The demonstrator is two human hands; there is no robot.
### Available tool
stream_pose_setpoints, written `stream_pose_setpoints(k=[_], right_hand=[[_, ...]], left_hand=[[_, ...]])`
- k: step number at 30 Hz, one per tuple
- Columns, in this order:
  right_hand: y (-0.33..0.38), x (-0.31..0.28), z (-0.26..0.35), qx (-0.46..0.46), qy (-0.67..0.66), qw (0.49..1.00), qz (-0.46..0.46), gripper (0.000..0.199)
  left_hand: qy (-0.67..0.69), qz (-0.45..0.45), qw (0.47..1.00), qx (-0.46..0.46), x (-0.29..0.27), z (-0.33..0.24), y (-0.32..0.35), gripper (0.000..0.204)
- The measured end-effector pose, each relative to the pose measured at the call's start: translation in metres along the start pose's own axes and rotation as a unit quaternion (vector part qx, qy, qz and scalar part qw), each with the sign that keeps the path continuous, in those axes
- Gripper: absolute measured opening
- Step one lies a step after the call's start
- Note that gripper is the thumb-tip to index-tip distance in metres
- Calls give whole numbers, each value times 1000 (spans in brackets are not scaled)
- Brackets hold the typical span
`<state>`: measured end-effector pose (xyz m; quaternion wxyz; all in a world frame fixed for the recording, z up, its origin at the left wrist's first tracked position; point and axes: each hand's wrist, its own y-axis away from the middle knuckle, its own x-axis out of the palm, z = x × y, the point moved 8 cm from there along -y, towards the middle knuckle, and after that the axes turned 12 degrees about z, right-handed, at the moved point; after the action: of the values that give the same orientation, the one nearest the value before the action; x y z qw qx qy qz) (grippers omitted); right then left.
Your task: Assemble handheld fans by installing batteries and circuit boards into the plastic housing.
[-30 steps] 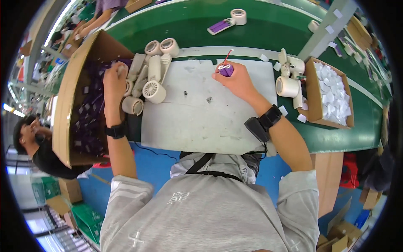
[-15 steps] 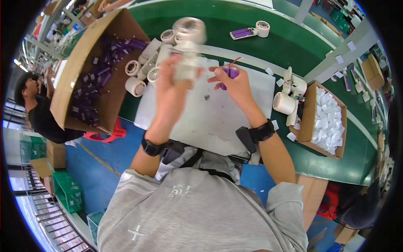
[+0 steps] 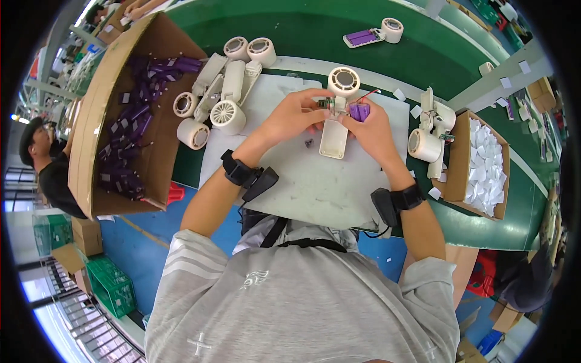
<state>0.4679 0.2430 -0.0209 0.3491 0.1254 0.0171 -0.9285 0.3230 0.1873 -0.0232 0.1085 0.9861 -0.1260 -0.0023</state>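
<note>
The left hand has its fingertips closed at the neck of a white fan, by a green circuit board; the right hand clasps a purple battery pack. The fan is over the far half of the grey mat, handle toward the near edge. Its shell looks light and stiff, best held by the handle; the board and red wire seem fragile. Fan parts crowd the mat's far left corner; the widest room runs nearward.
</note>
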Motion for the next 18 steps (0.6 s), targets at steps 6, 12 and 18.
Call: stream_pose_setpoints(k=[6, 12, 18], right_hand=[[2, 9, 1, 14, 71, 997, -13, 19], [10, 11, 20, -92, 174, 977, -83, 22], [16, 26, 38, -151, 256, 953, -48, 19]], left_hand=[[-7, 20, 997, 71, -7, 15, -1, 35], [-80, -35, 989, 116, -10, -1, 16, 24], [-124, -19, 988, 88, -11, -7, 19, 21]])
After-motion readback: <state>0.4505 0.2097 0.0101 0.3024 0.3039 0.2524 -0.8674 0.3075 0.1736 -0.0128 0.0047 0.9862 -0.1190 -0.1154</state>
